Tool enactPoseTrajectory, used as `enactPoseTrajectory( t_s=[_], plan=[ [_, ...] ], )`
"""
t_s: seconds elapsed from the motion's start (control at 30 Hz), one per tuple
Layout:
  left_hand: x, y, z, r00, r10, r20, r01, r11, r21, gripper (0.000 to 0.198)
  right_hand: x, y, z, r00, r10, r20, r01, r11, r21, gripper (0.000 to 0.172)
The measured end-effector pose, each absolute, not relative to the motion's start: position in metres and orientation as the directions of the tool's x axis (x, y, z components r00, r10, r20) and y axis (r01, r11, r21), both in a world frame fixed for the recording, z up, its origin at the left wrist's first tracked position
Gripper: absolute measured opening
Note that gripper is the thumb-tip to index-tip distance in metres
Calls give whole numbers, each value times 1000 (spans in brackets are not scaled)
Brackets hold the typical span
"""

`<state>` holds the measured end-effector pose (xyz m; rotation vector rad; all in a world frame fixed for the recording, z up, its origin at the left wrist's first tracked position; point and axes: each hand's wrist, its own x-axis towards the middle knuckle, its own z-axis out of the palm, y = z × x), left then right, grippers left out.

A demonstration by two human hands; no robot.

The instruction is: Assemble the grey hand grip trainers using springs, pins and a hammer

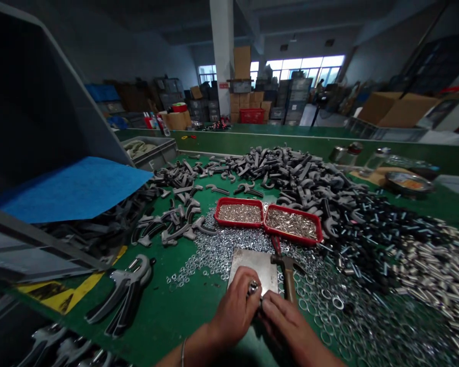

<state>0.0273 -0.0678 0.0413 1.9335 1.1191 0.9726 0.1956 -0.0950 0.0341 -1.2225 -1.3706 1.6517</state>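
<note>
My left hand [235, 306] is closed round a small part whose shiny round metal end [253, 286] shows between thumb and forefinger; the rest of it is hidden. Close against it, my right hand [285, 318] pinches at a small dark piece by the thumb tip, too covered to name. Both hands are over the near end of a flat metal plate [248, 257]. A hammer [288, 278] with a wooden handle lies right of the plate. Beyond are two red trays [239, 224] [292, 237] filled with small metal parts.
Loose nuts [214, 250] and metal rings [325, 316] surround the plate. Grey handle parts [283, 168] are heaped behind, with black-headed screws [367, 234] and metal sleeves [424, 270] at right. A two-handled grey-black tool [126, 288] lies left, beside a large bin [61, 250].
</note>
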Motion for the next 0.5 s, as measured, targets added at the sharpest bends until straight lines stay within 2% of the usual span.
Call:
enactPoseTrajectory(
  t_s=[0.07,0.1,0.17,0.23,0.3,0.33,0.43,0.5],
  plan=[
    [27,-63,43,463,856,229,425,-441,791,13,193,-98,27,-470,796,-383,-86,-473,-877,46],
    [28,-58,43,512,838,188,462,-453,763,13,193,-99,23,-497,762,-415,-95,-524,-847,50],
    [29,-43,43,572,816,83,564,-465,683,14,198,-95,20,-466,784,-409,60,-434,-899,53],
    [33,-25,39,605,796,-5,665,-502,553,14,209,-90,20,-338,882,-329,376,-194,-906,48],
    [38,-6,36,631,771,-86,728,-551,408,14,226,-88,20,-217,948,-233,648,-39,-761,34],
    [41,3,37,639,761,-109,741,-572,351,16,235,-88,19,-178,961,-211,717,-20,-696,30],
    [57,32,47,651,758,-49,740,-619,264,30,261,-96,8,-122,964,-235,748,-67,-660,29],
    [76,58,60,651,758,41,736,-644,211,24,270,-103,-2,-92,959,-267,737,-115,-666,29]
  ],
)
